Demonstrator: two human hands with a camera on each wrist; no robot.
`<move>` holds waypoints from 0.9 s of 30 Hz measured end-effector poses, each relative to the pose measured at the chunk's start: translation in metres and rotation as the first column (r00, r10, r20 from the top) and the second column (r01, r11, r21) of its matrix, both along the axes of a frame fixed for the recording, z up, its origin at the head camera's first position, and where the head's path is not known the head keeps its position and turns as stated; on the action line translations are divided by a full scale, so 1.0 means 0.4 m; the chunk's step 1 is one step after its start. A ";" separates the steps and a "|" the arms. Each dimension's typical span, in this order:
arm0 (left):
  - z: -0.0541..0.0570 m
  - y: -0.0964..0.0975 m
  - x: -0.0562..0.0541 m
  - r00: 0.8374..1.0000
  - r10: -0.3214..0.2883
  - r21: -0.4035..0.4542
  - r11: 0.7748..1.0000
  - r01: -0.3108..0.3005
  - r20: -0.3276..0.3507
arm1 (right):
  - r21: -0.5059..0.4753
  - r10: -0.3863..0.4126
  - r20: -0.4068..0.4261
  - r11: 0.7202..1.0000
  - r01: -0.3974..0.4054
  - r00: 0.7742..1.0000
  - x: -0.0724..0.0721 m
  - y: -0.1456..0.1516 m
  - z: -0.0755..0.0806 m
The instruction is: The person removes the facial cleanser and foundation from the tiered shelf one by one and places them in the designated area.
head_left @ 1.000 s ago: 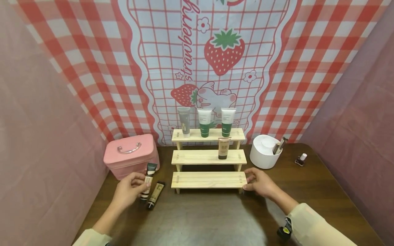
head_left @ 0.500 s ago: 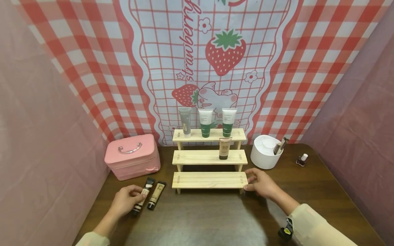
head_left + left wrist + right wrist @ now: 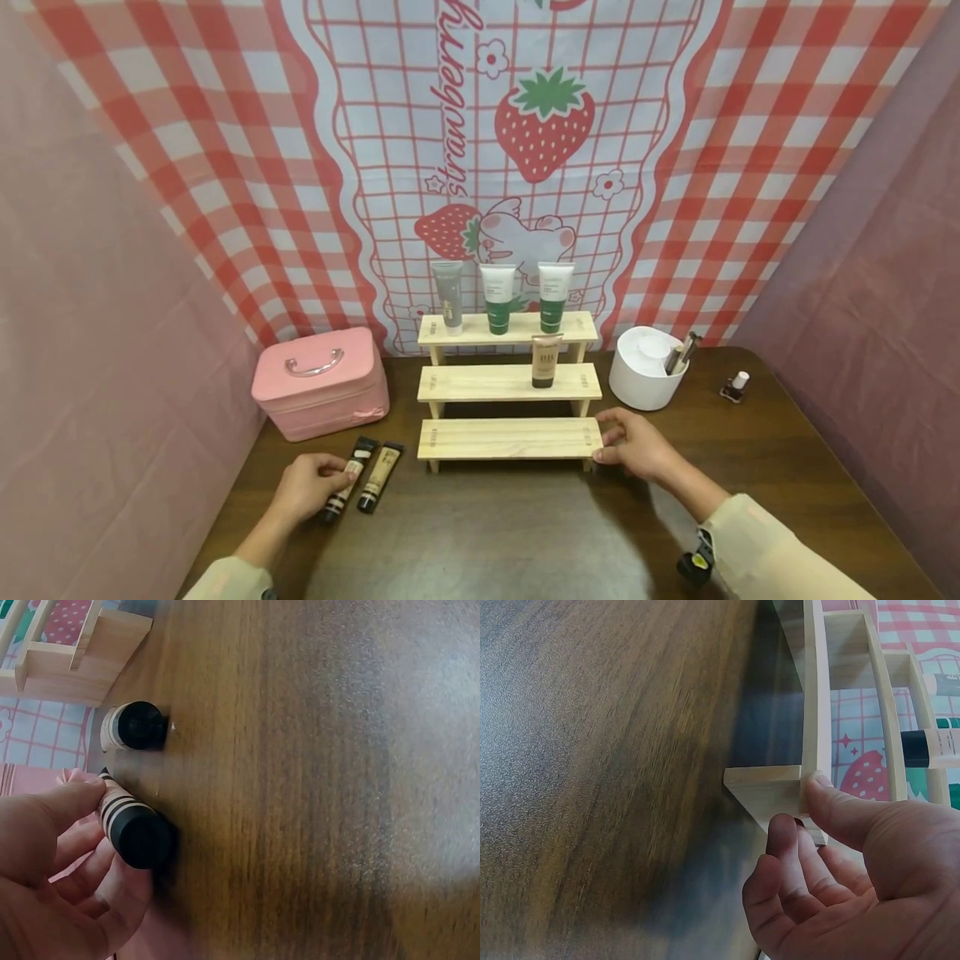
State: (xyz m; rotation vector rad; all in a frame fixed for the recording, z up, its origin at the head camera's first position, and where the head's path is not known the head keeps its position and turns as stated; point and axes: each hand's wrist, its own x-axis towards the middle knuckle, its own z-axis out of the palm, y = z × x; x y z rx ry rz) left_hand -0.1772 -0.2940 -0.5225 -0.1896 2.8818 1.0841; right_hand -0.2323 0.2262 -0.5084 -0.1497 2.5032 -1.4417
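My left hand pinches a slim cosmetic tube with a black cap and beige label, between thumb and fingers. In the left wrist view this tube points its black cap at the camera, close over the table. Beside it lies a similar gold-beige tube. On the right, my right hand grips the end of the lowest step of a three-tier wooden stand, thumb on the board's edge in the right wrist view. A BB cream tube stands on the middle step.
On the top step stand a grey tube and two white-and-green tubes. A pink case sits behind my left hand. To the right are a white round holder with brushes and a nail polish bottle.
My left hand has brought its tube lower and nearer the front, alongside the other slim tube, then stayed almost still. The right hand keeps its grip on the stand.
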 end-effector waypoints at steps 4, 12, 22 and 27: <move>0.010 0.001 -0.003 1.000 -0.006 0.005 1.000 0.006 0.014 | -0.004 0.001 0.003 1.000 -0.001 1.000 0.004 0.000 0.006; 0.036 0.026 -0.037 0.985 -0.077 -0.105 0.993 0.060 -0.157 | -0.031 0.026 0.007 0.999 -0.026 1.000 0.003 0.006 -0.002; 0.142 0.214 -0.108 0.935 -0.203 -0.046 0.979 0.198 -0.289 | -0.091 0.066 -0.066 0.993 -0.072 0.996 0.001 0.019 -0.030; 0.180 0.324 -0.153 0.920 -0.246 0.017 0.964 0.264 -0.305 | -0.118 0.051 -0.043 0.991 -0.055 0.998 0.002 0.019 -0.024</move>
